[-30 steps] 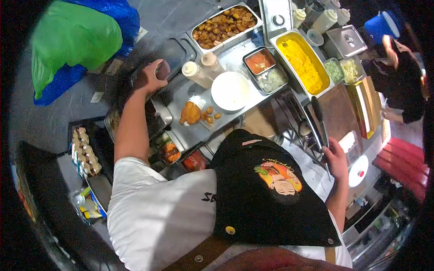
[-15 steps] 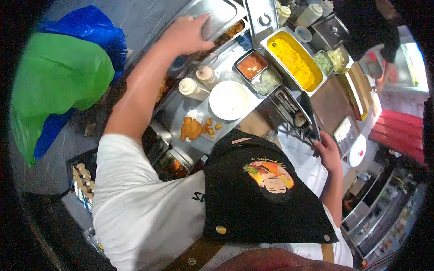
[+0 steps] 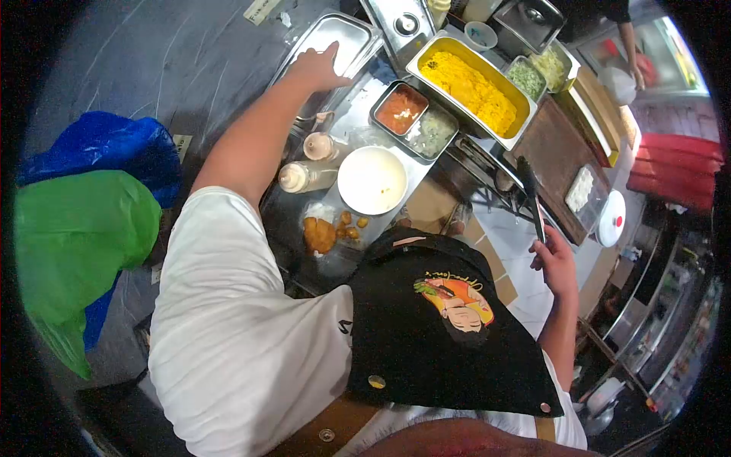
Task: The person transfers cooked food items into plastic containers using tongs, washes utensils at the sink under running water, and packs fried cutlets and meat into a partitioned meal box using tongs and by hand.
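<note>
My left hand (image 3: pixel 318 70) reaches over a shiny metal pan lid (image 3: pixel 341 36), fingers spread across its near edge. Whether it presses or just touches the lid cannot be made out. In my right hand (image 3: pixel 554 260), low at the right, are long black tongs (image 3: pixel 531 190) pointing away from me. Between the hands stand a white bowl (image 3: pixel 372 181) with pale sauce, two squeeze bottles (image 3: pixel 304 177), and a piece of fried food (image 3: pixel 318 234) with small round bits (image 3: pixel 349 227). Beyond the bowl sit a pan of red sauce (image 3: pixel 401 109) and one of chopped greens (image 3: pixel 434 131).
A deep metal pan of yellow food (image 3: pixel 478 91) stands at the back, beside shredded vegetables (image 3: pixel 550 70). A brown board (image 3: pixel 550 156) and a white round lid (image 3: pixel 611 218) lie right. Green (image 3: pixel 84 236) and blue plastic bags (image 3: pixel 114 148) are left. Another person's arm (image 3: pixel 630 53) shows at upper right.
The metal lid now lies over the pan by my left hand, and the fried food seen there before no longer shows. My view has shifted; my right hand still holds the tongs.
</note>
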`<state>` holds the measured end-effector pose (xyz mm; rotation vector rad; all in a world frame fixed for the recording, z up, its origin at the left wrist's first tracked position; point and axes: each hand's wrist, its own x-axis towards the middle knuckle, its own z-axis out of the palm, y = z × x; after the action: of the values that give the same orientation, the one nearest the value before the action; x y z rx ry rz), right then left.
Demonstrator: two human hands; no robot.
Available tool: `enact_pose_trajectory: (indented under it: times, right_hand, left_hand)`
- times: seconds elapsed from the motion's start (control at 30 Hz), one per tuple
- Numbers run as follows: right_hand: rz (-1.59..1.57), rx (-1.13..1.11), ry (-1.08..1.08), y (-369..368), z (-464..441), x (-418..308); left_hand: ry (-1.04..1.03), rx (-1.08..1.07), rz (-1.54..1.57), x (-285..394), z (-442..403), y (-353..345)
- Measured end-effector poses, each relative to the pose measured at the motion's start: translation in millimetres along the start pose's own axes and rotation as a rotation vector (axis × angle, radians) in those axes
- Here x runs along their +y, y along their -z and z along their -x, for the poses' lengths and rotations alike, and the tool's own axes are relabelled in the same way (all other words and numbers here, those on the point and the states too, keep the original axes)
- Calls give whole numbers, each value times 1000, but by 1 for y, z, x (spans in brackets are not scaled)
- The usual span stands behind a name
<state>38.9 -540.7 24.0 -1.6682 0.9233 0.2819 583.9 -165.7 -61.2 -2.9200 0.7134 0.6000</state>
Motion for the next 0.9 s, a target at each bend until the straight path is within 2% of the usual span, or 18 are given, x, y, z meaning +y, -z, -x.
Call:
enact_pose_trajectory:
  times: [0.3,0.53,0.63,0.7,0.77,0.83,0.9]
  right_hand:
    - [18,-66,20,-8,-24,-6]
    - [60,-161,54,-1,-33,-26]
    - [97,-212,53,11,-43,-21]
    - [91,-286,52,22,-55,-15]
    - [72,-352,64,24,-76,-17]
    - [69,-421,61,30,-92,-22]
    - [196,-471,85,37,-117,-26]
  left_hand:
    - [-128,69,-4,-17,3,-23]
    - [-157,-43,26,-32,-13,-25]
    - [-248,368,150,-57,3,-19]
    - [-16,306,408,-35,90,51]
    - [115,454,876,-13,186,80]
    - [134,771,882,-40,256,41]
    - [522,1019,887,-4,338,7]
